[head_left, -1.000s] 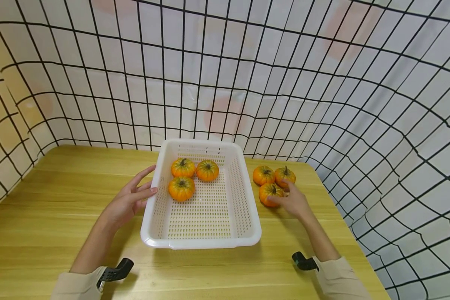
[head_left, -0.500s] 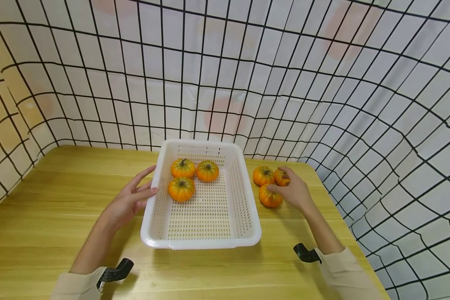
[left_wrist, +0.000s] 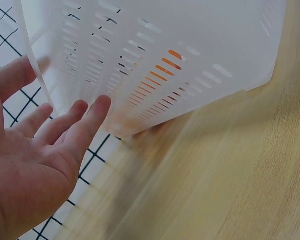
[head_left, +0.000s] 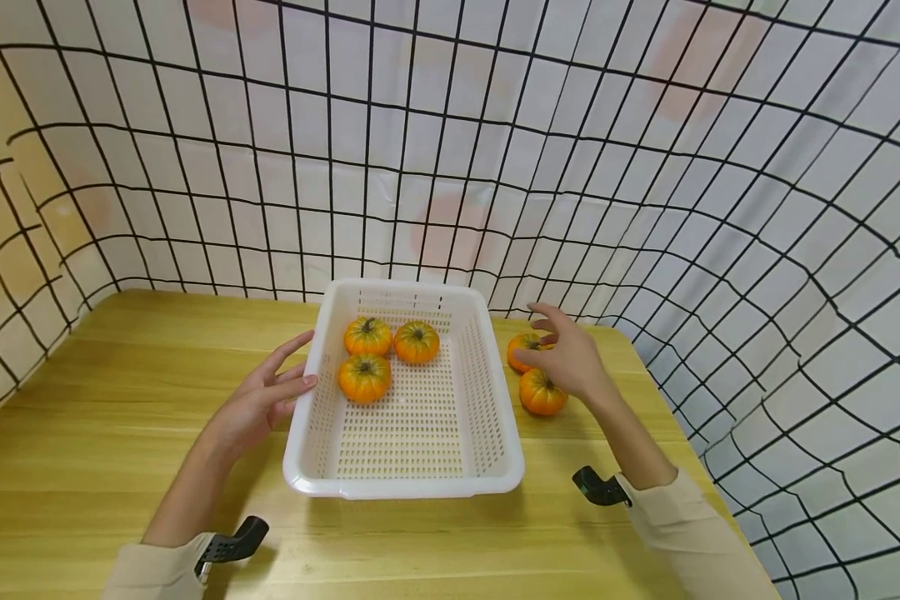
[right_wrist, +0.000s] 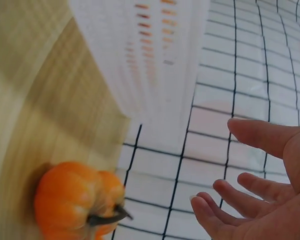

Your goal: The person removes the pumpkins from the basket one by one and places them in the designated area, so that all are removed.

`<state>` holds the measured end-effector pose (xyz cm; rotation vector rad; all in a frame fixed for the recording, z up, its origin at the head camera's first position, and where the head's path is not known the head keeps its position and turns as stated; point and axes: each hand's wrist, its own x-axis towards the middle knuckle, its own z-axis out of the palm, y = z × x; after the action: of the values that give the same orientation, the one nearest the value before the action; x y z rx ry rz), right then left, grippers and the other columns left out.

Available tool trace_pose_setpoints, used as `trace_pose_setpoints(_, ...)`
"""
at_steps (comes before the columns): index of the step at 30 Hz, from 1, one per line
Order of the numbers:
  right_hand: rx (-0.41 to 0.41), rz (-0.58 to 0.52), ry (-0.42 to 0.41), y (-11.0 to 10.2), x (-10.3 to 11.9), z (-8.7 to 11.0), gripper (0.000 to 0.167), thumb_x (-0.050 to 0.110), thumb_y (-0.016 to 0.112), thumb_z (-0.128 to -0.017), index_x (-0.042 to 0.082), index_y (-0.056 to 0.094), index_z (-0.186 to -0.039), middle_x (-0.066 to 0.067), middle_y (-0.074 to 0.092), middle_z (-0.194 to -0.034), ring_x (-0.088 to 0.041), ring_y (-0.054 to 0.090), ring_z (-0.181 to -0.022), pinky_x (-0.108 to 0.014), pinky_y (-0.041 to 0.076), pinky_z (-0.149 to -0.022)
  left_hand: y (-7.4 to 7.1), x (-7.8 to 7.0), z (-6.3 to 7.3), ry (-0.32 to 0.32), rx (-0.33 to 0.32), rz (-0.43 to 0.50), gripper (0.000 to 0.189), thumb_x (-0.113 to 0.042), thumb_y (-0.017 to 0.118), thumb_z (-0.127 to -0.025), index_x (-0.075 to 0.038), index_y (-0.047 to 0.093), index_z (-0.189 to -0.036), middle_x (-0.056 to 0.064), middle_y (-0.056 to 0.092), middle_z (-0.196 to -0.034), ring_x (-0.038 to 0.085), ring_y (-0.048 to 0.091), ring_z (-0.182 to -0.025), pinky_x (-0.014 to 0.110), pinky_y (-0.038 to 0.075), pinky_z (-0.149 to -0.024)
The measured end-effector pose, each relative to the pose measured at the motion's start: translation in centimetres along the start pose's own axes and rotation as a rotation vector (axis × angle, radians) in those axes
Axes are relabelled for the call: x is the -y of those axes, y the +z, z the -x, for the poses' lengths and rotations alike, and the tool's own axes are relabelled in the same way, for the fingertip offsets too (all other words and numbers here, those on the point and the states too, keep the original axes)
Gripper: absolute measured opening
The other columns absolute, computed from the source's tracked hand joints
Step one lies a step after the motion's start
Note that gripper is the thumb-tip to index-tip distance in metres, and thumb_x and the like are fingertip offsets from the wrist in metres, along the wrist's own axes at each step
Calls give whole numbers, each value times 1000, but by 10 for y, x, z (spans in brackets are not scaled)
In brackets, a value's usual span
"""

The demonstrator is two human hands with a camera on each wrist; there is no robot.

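Note:
In the head view a white perforated plastic basket (head_left: 405, 486) stands on the table with three small orange pumpkins (head_left: 364, 379) grouped toward its far left. My left hand (head_left: 251, 407) touches the basket's left side with its fingers extended. To the right of the basket, my right hand (head_left: 570, 357) hovers over two other pumpkins, a near one (head_left: 543, 393) and a far one (head_left: 523, 352) that it partly covers. The right wrist view shows the right hand's fingers (right_wrist: 262, 134) spread apart, with nothing between them. A third pumpkin on that side is out of sight.
The wooden table (head_left: 120, 400) carries everything. Behind it and along the sides runs a black wire grid (head_left: 435, 167) against a pale sheet. A black wrist-camera mount (head_left: 232, 542) sticks out from the left sleeve, another mount (head_left: 600, 487) from the right.
My right hand has lifted off the rightmost pumpkin and shifted left and away, now covering part of the far pumpkin. The left hand and the basket hold their places.

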<state>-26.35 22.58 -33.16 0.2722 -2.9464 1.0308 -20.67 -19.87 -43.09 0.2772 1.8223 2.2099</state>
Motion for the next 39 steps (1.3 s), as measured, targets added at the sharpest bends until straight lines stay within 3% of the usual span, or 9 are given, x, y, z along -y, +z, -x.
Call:
trace_pose_setpoints(9,8,-9,-67,9,33,-6,77,29,79,-86,22,43,-154,-14,60,-143,-39,60,-121,-52,55,-96,-2,1,-1,14,2,15,72,-14,56,-104,-28,17,-163,15,39,-159,25,69,-118,42,60,-93)
trace_pose_setpoints(18,48,-18,-127,21,67,-16,76,29,82,-84,22,47,-151,-12,63,-139,-35,62,-117,-50,56,-93,-2,1,-1,13,2,6,73,-15,56,-103,-28,16,-163,20,33,-161,24,68,-119,42,60,-93)
trace_pose_setpoints(30,156,-35,-167,54,98,-28,73,31,81,-85,24,49,-150,-9,64,-136,-31,63,-117,-46,57,-91,-1,0,-1,10,-2,-6,73,-16,57,-103,-28,16,-163,22,30,-163,25,68,-118,44,60,-93)
trace_pose_setpoints(39,242,-76,-167,82,110,-43,74,27,83,-83,21,50,-149,-12,62,-137,-34,62,-122,-46,56,-98,-1,1,0,5,-7,-7,73,-17,57,-103,-29,16,-163,22,30,-163,25,69,-118,44,60,-93)
